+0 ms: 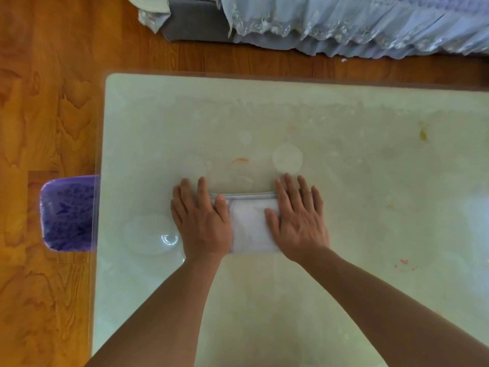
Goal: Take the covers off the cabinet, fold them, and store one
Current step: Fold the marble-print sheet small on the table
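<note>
A pale lilac-white cover (pixel 250 223), folded into a small rectangle, lies flat on the pale table top (pixel 344 181) near its middle. My left hand (pixel 202 221) lies flat on the cover's left end with straight fingers pressing down. On the right end my right hand (pixel 299 219) presses in the same flat way. Only the strip of cloth between the two hands shows; its ends are hidden under my palms.
A purple stool seat (pixel 68 213) juts out from under the table's left edge. Wooden floor (pixel 39 102) lies to the left and beyond. A bed with a frilled pale blue skirt (pixel 357 25) and a grey base (pixel 195 19) stands at the far side.
</note>
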